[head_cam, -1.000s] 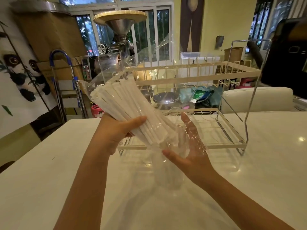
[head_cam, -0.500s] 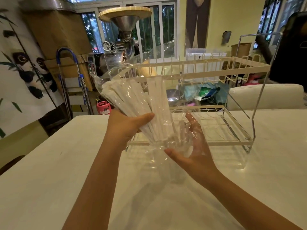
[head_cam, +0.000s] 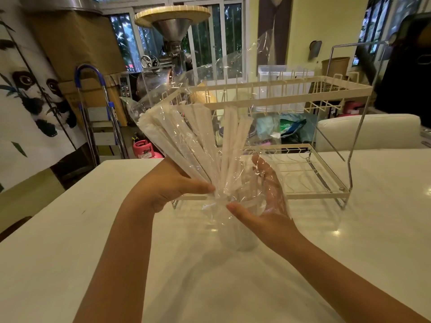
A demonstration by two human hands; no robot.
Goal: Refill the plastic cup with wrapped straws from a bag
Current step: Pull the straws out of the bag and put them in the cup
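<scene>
Head view: my left hand [head_cam: 163, 190] grips bagged wrapped straws [head_cam: 193, 145], fanned upward. Right hand [head_cam: 261, 206], fingers straight, cradles clear bag [head_cam: 233, 66] bottom; plastic cup [head_cam: 240, 231] faint below, on table [head_cam: 70, 252]. Step: tipping straws in. Next: lower ends into cup mouth.

a crinkled clear plastic bag [head_cam: 224, 73] catches window light in glossy streaks, its film wrapped loosely over a fan of matt white paper-wrapped straws [head_cam: 186, 141]. beneath it stands a clear plastic cup [head_cam: 238, 231], smooth and nearly invisible against the glossy white table top [head_cam: 70, 241], which mirrors ceiling lights as bright spots. behind, a two-tier dish rack of cream-coated wire [head_cam: 275, 89] carries bare shiny metal side rods. farther back, a dull steel funnel-shaped grinder [head_cam: 172, 31] wears a woven straw-coloured lid, beside plain brown cardboard boxes [head_cam: 77, 45] with a matt finish.
</scene>
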